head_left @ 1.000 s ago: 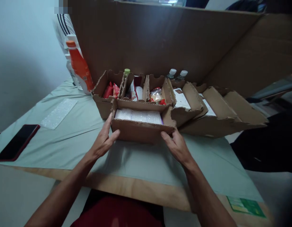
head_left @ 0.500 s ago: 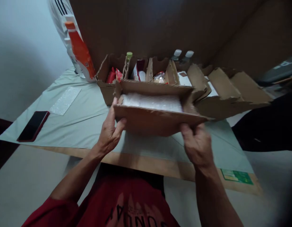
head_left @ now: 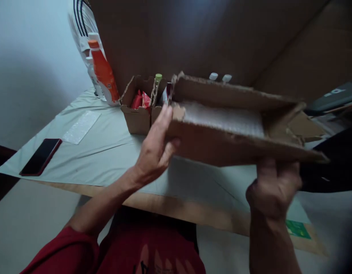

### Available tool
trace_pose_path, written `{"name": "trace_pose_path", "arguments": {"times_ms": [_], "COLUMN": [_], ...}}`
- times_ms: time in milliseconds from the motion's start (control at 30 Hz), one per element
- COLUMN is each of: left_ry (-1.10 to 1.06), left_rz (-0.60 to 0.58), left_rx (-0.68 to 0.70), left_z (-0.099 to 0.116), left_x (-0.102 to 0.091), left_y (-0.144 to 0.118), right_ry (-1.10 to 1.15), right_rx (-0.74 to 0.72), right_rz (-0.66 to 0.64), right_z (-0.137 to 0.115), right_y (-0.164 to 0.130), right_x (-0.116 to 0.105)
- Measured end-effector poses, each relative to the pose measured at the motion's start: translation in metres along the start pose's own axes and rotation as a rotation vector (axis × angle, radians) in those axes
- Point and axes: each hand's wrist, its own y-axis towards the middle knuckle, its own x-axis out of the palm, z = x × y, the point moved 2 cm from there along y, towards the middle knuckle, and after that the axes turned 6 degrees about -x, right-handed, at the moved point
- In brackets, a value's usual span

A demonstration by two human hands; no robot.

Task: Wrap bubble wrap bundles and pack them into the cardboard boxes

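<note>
Between my two hands I hold a long open-topped cardboard box (head_left: pixel 221 146) above the table. Inside it lies a whitish, translucent bundle that looks like bubble wrap (head_left: pixel 224 120), slightly blurred. My left hand (head_left: pixel 156 146) grips the box's left end, fingers up along the side and thumb on the front wall. My right hand (head_left: pixel 274 186) is closed on the lower front edge near the right end, its fingertips partly hidden under the box. Behind it, a cardboard box with red packets (head_left: pixel 138 99) and a second compartment are partly covered.
An orange-capped bottle (head_left: pixel 103 70) stands at the back left, in front of a person's striped sleeve (head_left: pixel 80 17). A phone (head_left: pixel 41 156) and a bubble-wrap sheet (head_left: pixel 81 127) lie on the cloth-covered table (head_left: pixel 113 160). White bottle caps (head_left: pixel 213 76) show behind the box. A dark panel (head_left: pixel 176 42) rises behind.
Both hands have carried the cardboard box to the right and nearer to me. It now covers most of the row of boxes behind, and its right end reaches farther right.
</note>
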Motion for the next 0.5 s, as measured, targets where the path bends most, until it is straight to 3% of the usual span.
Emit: {"name": "trace_pose_path", "arguments": {"times_ms": [100, 167, 267, 333, 433, 500], "left_ry": [0.028, 0.068, 0.149, 0.227, 0.343, 0.383], "left_rz": [0.031, 0.113, 0.292, 0.446, 0.656, 0.719], "left_rx": [-0.117, -0.313, -0.607, -0.720, -0.769, -0.739], "left_z": [-0.001, -0.013, -0.035, -0.044, -0.053, -0.059], "left_x": [-0.002, -0.021, -0.062, -0.090, -0.120, -0.127], "left_y": [-0.049, -0.090, -0.138, -0.154, -0.162, -0.163], "right_ry": [-0.010, 0.065, 0.243, 0.347, 0.410, 0.331], "right_rx": [0.097, 0.146, 0.125, 0.059, -0.065, -0.127], "right_rz": [-0.076, -0.243, -0.494, -0.639, -0.828, -0.879], "right_z": [0.004, 0.006, -0.001, -0.014, -0.040, -0.056], "right_y": [-0.038, -0.059, -0.071, -0.067, -0.053, -0.043], "right_x": [-0.002, 0.025, 0.097, 0.154, 0.236, 0.280]}}
